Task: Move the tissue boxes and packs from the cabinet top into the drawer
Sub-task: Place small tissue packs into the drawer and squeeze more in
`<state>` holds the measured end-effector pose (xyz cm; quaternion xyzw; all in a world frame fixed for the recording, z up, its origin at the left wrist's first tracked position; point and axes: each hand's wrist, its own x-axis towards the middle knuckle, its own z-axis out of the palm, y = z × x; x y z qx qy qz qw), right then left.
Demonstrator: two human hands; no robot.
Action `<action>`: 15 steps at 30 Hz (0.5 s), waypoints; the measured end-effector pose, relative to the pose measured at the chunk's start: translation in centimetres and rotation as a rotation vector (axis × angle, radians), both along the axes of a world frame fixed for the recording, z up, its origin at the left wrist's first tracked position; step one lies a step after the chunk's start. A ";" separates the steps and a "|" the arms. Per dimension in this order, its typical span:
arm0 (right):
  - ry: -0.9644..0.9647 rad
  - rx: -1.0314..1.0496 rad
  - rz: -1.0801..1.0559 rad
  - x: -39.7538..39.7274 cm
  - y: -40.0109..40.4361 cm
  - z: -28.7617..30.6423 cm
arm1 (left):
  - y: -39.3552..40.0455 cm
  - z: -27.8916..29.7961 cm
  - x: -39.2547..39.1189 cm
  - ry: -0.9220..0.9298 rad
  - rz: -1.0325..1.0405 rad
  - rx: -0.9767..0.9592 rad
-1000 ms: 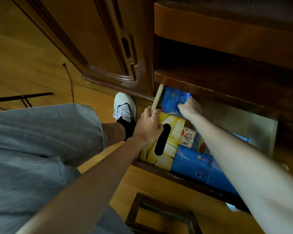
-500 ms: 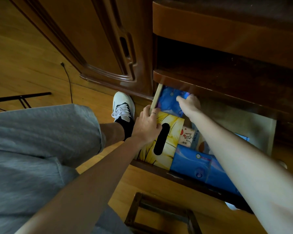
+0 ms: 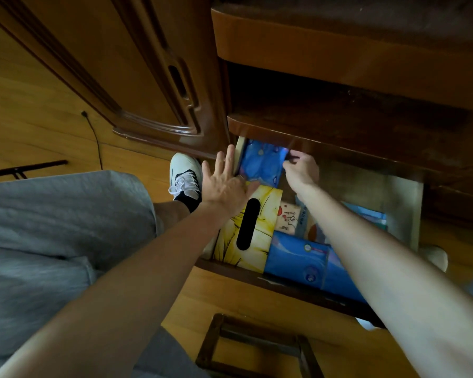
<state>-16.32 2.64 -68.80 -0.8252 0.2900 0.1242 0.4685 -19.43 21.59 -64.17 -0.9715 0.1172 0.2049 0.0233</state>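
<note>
fingers of the right hand pinch a blue pack half hidden under the cabinet edge, while the left hand lies flat, fingers spread, beside it.

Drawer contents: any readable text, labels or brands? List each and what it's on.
No text reads with certainty.
Small pack, beige with red print: characters and script, too blurred to quote.
Pack beside it: a vertical line of print, too small to read.
Front blue pack: round logos, illegible.
Back blue pack: pattern only, no legible words.
Yellow box: black line art, no words visible.
</note>
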 end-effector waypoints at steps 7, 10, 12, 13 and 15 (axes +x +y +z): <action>0.091 0.066 0.201 -0.4 0.1 1.7 | 0.5 0.3 -0.7 -0.017 0.017 -0.048; 0.139 0.024 0.271 -1.9 -2.4 4.7 | 0.0 2.3 -0.9 -0.038 0.093 -0.118; 0.126 -0.018 0.318 -3.3 -4.3 7.4 | -0.7 4.6 -1.1 -0.068 0.093 -0.156; 0.125 -0.033 0.358 -4.0 -5.2 9.2 | -1.1 6.1 -1.1 -0.091 0.072 -0.167; 0.113 -0.068 0.441 -5.3 -6.8 13.4 | -2.0 9.5 -1.3 -0.122 0.039 -0.210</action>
